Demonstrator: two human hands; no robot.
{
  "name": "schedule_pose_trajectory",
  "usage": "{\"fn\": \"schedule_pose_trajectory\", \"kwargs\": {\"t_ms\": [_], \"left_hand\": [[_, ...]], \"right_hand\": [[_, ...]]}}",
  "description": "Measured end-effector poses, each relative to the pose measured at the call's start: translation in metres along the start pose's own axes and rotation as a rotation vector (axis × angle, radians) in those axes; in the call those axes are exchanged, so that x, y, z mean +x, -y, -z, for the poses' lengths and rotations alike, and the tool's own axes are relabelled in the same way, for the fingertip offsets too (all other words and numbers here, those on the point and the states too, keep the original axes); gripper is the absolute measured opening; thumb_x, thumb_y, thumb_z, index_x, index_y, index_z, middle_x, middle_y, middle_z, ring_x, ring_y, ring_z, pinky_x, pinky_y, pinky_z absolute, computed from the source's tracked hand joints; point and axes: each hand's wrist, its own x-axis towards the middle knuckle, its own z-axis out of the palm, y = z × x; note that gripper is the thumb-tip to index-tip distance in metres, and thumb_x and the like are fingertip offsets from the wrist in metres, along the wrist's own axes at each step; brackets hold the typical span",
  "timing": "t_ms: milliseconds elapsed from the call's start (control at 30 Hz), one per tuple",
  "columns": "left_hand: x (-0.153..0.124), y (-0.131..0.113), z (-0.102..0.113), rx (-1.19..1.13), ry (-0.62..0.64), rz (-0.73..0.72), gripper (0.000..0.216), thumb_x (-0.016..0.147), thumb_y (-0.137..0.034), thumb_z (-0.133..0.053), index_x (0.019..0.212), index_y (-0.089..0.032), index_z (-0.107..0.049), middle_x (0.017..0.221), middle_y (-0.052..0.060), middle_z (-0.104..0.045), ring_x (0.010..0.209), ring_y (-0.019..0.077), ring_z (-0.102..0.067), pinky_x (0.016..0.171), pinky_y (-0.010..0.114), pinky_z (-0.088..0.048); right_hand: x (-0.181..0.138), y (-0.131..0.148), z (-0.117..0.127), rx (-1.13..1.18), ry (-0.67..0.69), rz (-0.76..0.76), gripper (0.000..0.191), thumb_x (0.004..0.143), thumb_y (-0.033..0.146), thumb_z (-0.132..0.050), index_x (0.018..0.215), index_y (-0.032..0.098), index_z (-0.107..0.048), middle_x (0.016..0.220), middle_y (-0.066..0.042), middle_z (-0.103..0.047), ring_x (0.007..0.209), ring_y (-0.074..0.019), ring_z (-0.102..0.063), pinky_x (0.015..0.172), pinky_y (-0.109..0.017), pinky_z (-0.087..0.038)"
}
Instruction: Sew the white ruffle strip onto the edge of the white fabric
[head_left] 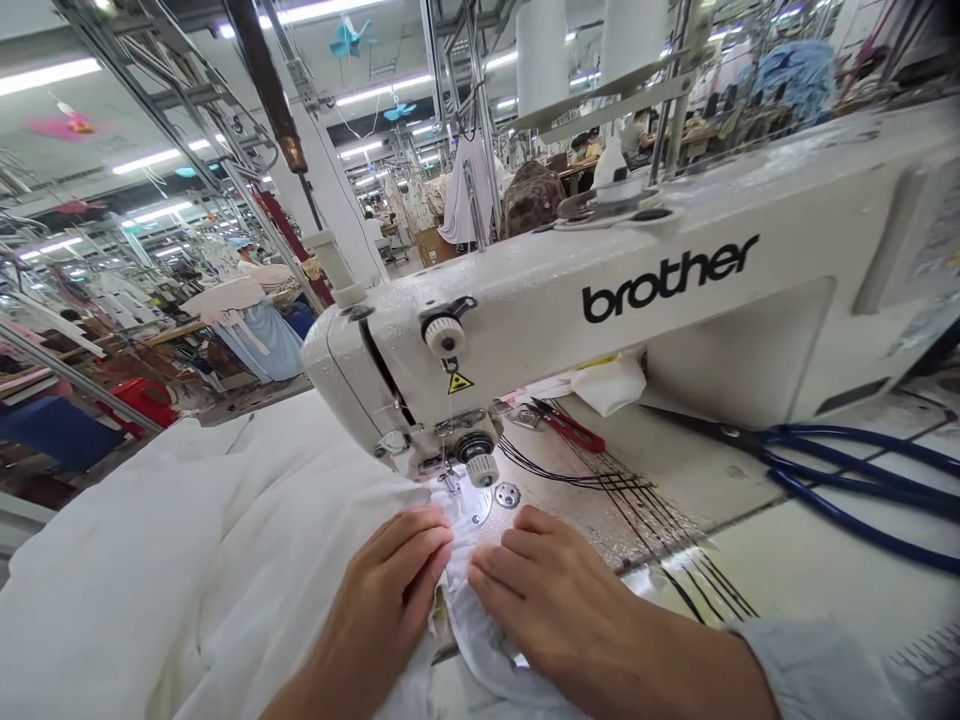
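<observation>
White fabric [247,530] spreads over the left of the table and runs up to the presser foot [451,482] of a white sewing machine [517,320]. Just in front of the foot, my left hand [397,580] is closed on the fabric's edge, its fingertips pressed together. My right hand [555,590] grips a narrow, curved white fabric strip [480,640] close beside it, fingers curled. Both hands rest low by the lit needle plate [478,500]. The fingertips partly hide the cloth between them.
Large blue-handled scissors [795,450] lie on the right of the table, near red-handled snips [574,425] and dark threads [637,490]. A wadded white cloth [611,385] sits under the machine arm. Thread cones [544,60] stand above. People work at benches behind.
</observation>
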Motion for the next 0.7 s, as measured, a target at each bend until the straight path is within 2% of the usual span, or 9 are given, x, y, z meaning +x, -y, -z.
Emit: {"fn": "schedule_pose_trajectory", "kwargs": {"t_ms": [167, 333, 467, 600, 700], "left_hand": [[0.003, 0.0, 0.002, -0.002, -0.033, 0.017, 0.018, 0.087, -0.011, -0.052, 0.097, -0.018, -0.066, 0.106, 0.004, -0.068, 0.1, 0.0092, -0.064, 0.093, 0.015, -0.049], [0.01, 0.006, -0.002, -0.041, -0.029, 0.115, 0.019, 0.088, -0.014, -0.051, 0.094, -0.018, -0.069, 0.101, 0.004, -0.07, 0.094, 0.0123, -0.066, 0.086, 0.022, -0.055], [0.013, 0.012, -0.004, -0.046, 0.0, 0.149, 0.022, 0.09, -0.017, -0.048, 0.095, -0.019, -0.07, 0.102, 0.005, -0.069, 0.092, 0.0137, -0.066, 0.082, 0.027, -0.056], [0.009, 0.01, 0.003, -0.049, 0.026, 0.083, 0.023, 0.09, -0.013, -0.049, 0.106, -0.019, -0.064, 0.111, 0.006, -0.065, 0.103, 0.0125, -0.061, 0.092, 0.026, -0.051], [0.004, 0.005, 0.01, -0.105, 0.024, -0.024, 0.025, 0.086, -0.006, -0.05, 0.107, -0.017, -0.06, 0.115, 0.009, -0.061, 0.112, 0.0157, -0.054, 0.099, 0.032, -0.047]], "right_hand": [[0.001, 0.0, -0.002, 0.052, -0.009, -0.041, 0.009, 0.084, 0.005, -0.055, 0.086, 0.013, -0.058, 0.088, -0.002, -0.061, 0.078, -0.0185, -0.052, 0.089, -0.037, -0.032], [0.013, -0.011, -0.002, -0.002, 0.048, -0.013, 0.008, 0.084, 0.008, -0.056, 0.078, 0.014, -0.056, 0.078, 0.0, -0.058, 0.07, -0.0177, -0.048, 0.072, -0.035, -0.032], [0.02, -0.019, -0.003, -0.022, 0.082, 0.008, 0.005, 0.084, 0.014, -0.061, 0.079, 0.013, -0.059, 0.078, -0.001, -0.059, 0.071, -0.0184, -0.049, 0.07, -0.036, -0.033], [0.01, -0.014, 0.006, -0.05, 0.072, 0.017, 0.005, 0.088, 0.014, -0.056, 0.089, 0.012, -0.061, 0.086, -0.003, -0.06, 0.078, -0.0213, -0.05, 0.072, -0.038, -0.036], [-0.003, -0.004, 0.017, -0.052, 0.071, 0.049, 0.014, 0.092, 0.011, -0.048, 0.097, 0.011, -0.06, 0.091, -0.006, -0.06, 0.079, -0.0222, -0.05, 0.07, -0.037, -0.04]]}}
